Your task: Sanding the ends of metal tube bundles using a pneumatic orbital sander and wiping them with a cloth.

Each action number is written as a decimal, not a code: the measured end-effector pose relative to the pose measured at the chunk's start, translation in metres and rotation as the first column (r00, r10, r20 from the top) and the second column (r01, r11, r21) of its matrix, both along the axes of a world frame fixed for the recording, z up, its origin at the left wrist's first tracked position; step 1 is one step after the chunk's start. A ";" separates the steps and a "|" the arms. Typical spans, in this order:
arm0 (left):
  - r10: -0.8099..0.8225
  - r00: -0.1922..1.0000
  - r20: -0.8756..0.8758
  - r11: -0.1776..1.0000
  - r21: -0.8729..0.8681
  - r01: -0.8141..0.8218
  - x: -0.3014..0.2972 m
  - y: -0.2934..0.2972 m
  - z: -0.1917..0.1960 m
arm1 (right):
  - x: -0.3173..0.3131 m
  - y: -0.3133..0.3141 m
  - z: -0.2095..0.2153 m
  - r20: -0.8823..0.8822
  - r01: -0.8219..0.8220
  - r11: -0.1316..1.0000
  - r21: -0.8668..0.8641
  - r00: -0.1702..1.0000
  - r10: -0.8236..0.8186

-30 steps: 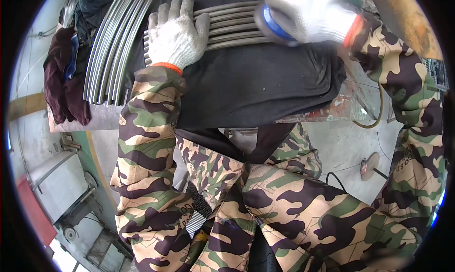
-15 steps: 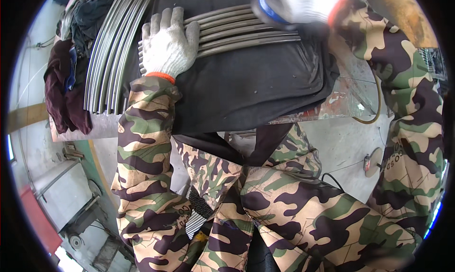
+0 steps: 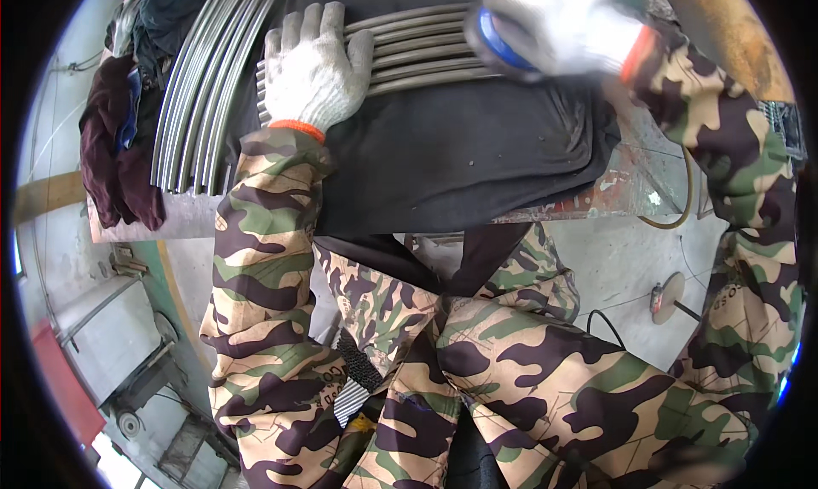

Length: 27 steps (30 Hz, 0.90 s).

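Observation:
My left hand, in a white knit glove with an orange cuff, lies flat with spread fingers on the left ends of a row of grey metal rods. The rods lie side by side on a black cloth. My right hand, gloved the same way, grips a round tool with a blue rim, which looks like a palm sander. It rests over the right part of the rods and hides their ends. Motion blurs the tool and hand, and its underside is hidden.
Several more metal rods lie lengthwise to the left of my left hand. Dark crumpled cloths lie at the table's left edge. A brownish hose hangs at the right of the table. A brown board stands far right.
My right hand and the round tool have moved slightly right and nearer, over the right rod ends. My left hand stays flat on the rods; the view has shifted a little.

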<state>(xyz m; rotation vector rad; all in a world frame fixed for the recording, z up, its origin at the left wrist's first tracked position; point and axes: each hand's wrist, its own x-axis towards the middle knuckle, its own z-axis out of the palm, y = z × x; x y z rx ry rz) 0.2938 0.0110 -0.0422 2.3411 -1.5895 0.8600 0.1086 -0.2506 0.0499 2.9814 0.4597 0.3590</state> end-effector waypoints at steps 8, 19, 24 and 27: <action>0.144 0.974 -0.174 0.986 0.108 -0.127 -0.007 -0.002 0.005 | 0.006 0.005 -0.004 0.017 -0.003 1.000 -0.002 1.000 0.003; 0.161 0.977 -0.143 0.982 0.119 -0.145 -0.006 -0.008 0.004 | 0.023 0.017 -0.006 -0.030 0.007 0.999 0.052 1.000 -0.006; 0.187 0.963 -0.192 0.974 0.165 -0.156 -0.007 -0.008 0.003 | 0.046 -0.011 -0.024 0.114 0.112 0.993 0.032 0.987 -0.115; 0.151 0.974 -0.171 0.986 0.102 -0.135 -0.008 -0.008 0.003 | 0.018 0.020 -0.006 -0.049 0.043 0.998 0.041 0.998 -0.040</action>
